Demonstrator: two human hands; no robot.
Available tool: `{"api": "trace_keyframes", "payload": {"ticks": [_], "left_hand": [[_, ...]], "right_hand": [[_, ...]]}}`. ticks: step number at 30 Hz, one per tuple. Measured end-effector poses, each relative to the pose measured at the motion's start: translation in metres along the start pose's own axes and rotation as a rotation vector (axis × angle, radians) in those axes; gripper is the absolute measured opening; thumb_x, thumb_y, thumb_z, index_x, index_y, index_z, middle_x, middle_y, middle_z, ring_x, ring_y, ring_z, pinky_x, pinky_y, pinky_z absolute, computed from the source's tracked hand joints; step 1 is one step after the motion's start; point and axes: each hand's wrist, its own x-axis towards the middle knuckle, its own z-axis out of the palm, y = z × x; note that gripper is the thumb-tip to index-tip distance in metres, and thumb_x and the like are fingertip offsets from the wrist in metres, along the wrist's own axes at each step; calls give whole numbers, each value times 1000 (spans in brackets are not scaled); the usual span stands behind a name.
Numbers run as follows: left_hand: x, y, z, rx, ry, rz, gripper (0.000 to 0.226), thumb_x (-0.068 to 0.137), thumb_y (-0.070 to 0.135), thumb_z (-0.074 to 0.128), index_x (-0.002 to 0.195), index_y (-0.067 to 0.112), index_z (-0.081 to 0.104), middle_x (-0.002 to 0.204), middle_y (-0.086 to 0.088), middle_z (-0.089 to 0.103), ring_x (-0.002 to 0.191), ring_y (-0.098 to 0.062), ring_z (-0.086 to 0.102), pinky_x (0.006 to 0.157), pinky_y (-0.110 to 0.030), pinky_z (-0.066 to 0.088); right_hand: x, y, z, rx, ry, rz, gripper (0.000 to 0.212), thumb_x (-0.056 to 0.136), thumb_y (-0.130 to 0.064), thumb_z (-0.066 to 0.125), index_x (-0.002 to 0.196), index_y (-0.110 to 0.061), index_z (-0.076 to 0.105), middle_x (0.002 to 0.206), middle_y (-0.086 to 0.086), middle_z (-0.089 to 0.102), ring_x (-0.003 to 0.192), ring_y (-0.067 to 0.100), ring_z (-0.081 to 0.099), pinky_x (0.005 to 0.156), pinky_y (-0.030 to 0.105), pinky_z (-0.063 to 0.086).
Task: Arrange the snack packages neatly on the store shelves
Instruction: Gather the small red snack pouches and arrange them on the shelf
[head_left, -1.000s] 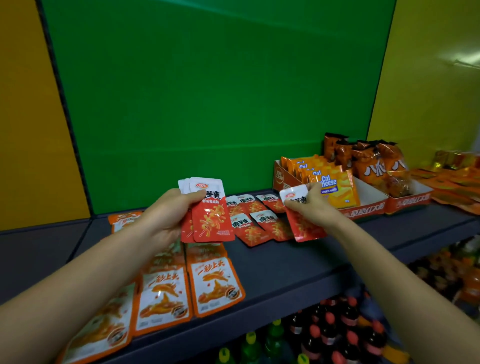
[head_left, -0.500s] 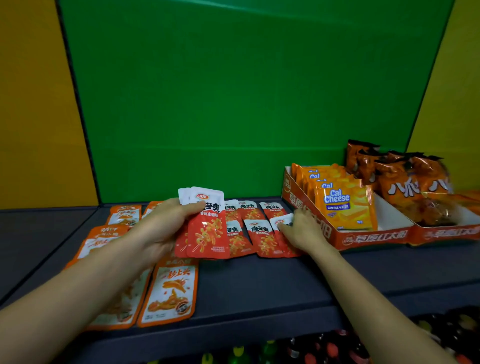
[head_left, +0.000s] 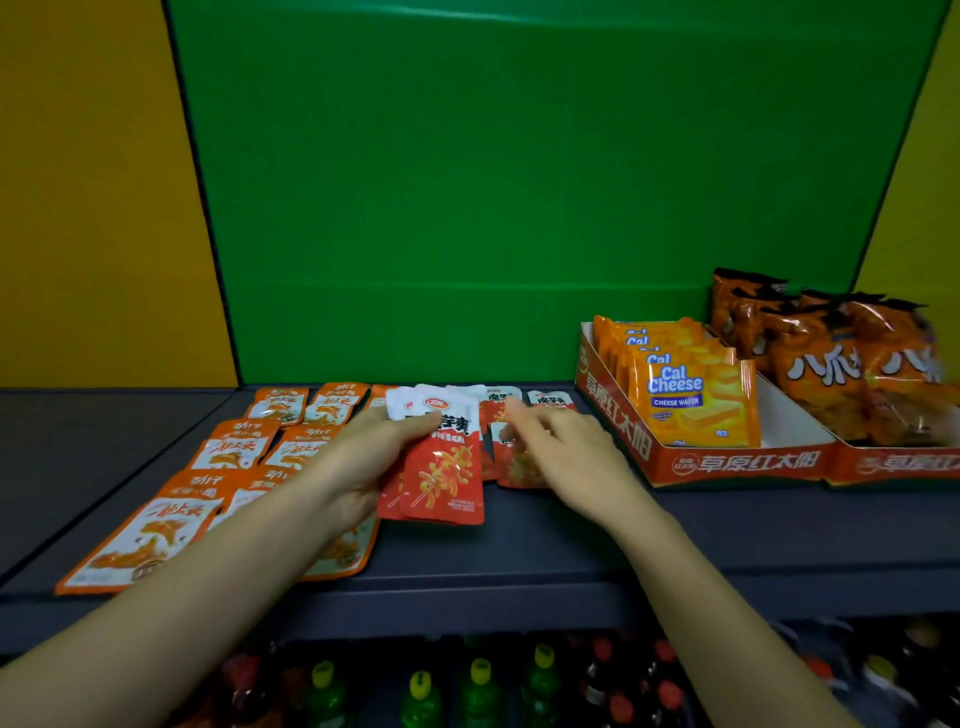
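Note:
My left hand (head_left: 363, 467) grips a small stack of red-and-white snack packets (head_left: 441, 467) just above the dark shelf (head_left: 571, 540), thumb across their white tops. My right hand (head_left: 561, 452) hovers with fingers spread over the red packets lying on the shelf (head_left: 514, 462), beside the stack; it holds nothing. More of these red packets (head_left: 550, 401) lie in rows behind it, partly hidden by both hands.
Orange flat packets (head_left: 228, 447) lie in rows on the shelf's left. A red cardboard tray (head_left: 737, 462) at right holds Cal Cheese wafer packs (head_left: 691, 400); a second tray holds orange-black bags (head_left: 841, 364). Bottles (head_left: 478, 686) stand on the shelf below. A green back panel rises behind.
My right hand laid its red packet down among those on the shelf and has lifted off it with fingers spread. My left hand keeps its stack, now lower and closer to the shelf.

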Motion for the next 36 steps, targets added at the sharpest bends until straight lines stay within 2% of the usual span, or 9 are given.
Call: {"api": "trace_keyframes", "payload": {"ticks": [6,12,16,21,25,28,30,34,36], "left_hand": [[-8,-5,14,-19,12,-35,11,90,14,56,82,7,57,46,-1,65,37,-10,61,38,-19,51],[-12,-11,15,-41,36,-59,8,93,7,50,99,2,50,55,-8,64,37,-11,60,39,-25,54],[-18,-15,15,-23,47,-38,5,91,6,53,95,5,52,59,-7,68,42,-13,64,43,-27,56],[-19,-7,-12,-35,180,-8,10,92,10,52,101,5,52,61,-8,66,39,-14,62,40,-25,53],[-28,1,-29,-16,264,-24,5,91,13,50,90,8,51,67,-10,60,34,-15,58,37,-24,50],[-35,0,-27,-3,231,-57,12,92,14,45,82,9,47,46,-5,62,29,-14,56,32,-21,48],[-37,-1,-26,2,199,-73,13,93,14,44,82,7,46,41,-3,61,28,-14,56,32,-20,47],[-33,-6,-27,13,199,-80,17,92,13,51,106,6,44,69,-11,60,33,-15,59,35,-25,51],[-33,-8,-25,20,185,-80,15,92,12,51,103,4,46,61,-10,64,34,-15,60,35,-24,50]], "right_hand": [[-13,-2,9,73,-23,-5,30,88,-49,53,68,-27,51,66,-13,50,62,1,45,56,22,34],[-17,8,13,344,-103,56,29,91,-46,50,84,-19,54,79,-1,58,71,12,52,63,24,38],[-19,8,17,372,-85,50,37,90,-45,52,66,-18,43,65,-2,46,63,11,42,57,23,29],[-13,15,16,504,-24,70,34,90,-41,55,72,-12,55,84,24,65,82,38,61,82,42,48],[-6,14,22,273,-66,51,39,90,-40,56,63,-13,48,62,9,51,60,21,46,57,29,35],[-1,10,33,88,-82,56,47,89,-43,56,52,-20,39,52,-6,39,52,11,38,53,27,28],[0,8,37,-22,-65,61,47,88,-45,55,52,-21,38,54,-6,41,57,15,45,57,27,32],[-1,5,39,-163,-18,44,38,89,-49,52,65,-19,48,73,-2,58,80,21,60,68,29,40],[-1,3,41,-220,-10,27,36,89,-50,51,77,-16,57,85,1,64,88,23,62,70,29,40]]}}
